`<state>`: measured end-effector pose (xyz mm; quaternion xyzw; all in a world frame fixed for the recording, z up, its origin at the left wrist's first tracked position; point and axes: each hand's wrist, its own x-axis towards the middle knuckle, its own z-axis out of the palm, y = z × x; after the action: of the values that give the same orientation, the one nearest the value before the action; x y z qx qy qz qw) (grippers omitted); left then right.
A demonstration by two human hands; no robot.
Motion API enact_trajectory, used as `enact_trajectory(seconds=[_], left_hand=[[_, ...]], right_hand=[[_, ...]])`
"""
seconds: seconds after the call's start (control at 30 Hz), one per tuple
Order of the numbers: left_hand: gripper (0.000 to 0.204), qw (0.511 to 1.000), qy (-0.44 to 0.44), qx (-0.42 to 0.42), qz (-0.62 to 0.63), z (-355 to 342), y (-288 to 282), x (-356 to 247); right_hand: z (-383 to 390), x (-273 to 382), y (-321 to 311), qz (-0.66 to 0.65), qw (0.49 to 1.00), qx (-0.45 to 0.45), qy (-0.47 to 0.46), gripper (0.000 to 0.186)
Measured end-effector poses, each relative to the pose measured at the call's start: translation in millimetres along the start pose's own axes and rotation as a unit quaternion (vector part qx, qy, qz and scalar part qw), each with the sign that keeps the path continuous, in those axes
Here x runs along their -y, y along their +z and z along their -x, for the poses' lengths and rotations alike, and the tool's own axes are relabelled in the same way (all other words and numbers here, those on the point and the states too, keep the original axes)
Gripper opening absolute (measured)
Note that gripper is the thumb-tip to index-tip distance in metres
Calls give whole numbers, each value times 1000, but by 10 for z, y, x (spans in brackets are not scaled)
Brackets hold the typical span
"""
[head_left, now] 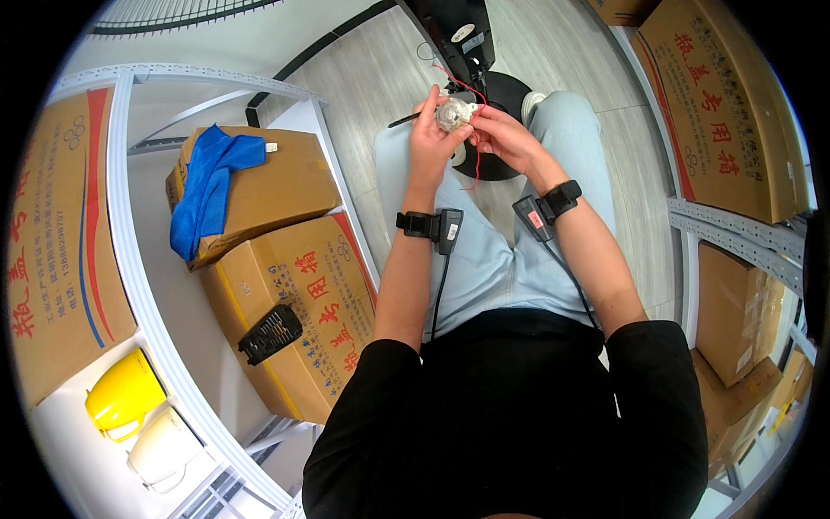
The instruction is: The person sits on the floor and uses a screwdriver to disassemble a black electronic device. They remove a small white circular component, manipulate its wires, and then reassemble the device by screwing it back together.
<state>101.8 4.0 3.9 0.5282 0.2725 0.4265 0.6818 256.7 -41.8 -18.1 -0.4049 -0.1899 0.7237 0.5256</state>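
Observation:
Between my two hands, held above my knees at upper centre, is a small round clear-and-silver part with a white piece on it. My left hand grips its left side, fingers curled round it. My right hand pinches at its right side, by a thin red wire that hangs below the part. A thin black rod or cable sticks out left of my left hand; what it joins is hidden. Just beyond the hands stands a black upright body on a round black base.
Shelving on my left holds cardboard boxes, a blue cloth, a black plastic piece, a yellow cup and a white cup. More boxes fill the shelves on my right.

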Motion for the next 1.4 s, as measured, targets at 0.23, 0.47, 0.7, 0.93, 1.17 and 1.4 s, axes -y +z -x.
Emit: enact_trajectory(seconds=[0.23,0.47,0.7,0.93,1.17,1.4], left_hand=[[82,1000,-17,-15,16,11,0,-17],[84,999,-29,1,29,-13,-12,-41],[84,999,-37,4,39,12,7,-71],[84,999,-38,9,37,6,-8,-28],[86,996,-62,27,53,10,13,-56],[84,997,-54,24,47,3,-17,-6]], right_hand=[[-39,-48,-67,65,997,26,-33,16],[-19,-12,-35,86,996,25,1,15],[-40,-50,-75,73,997,32,12,16],[-44,-17,-46,51,998,-13,28,25],[6,31,-77,-47,997,32,45,29],[3,3,-53,-46,998,40,24,26]])
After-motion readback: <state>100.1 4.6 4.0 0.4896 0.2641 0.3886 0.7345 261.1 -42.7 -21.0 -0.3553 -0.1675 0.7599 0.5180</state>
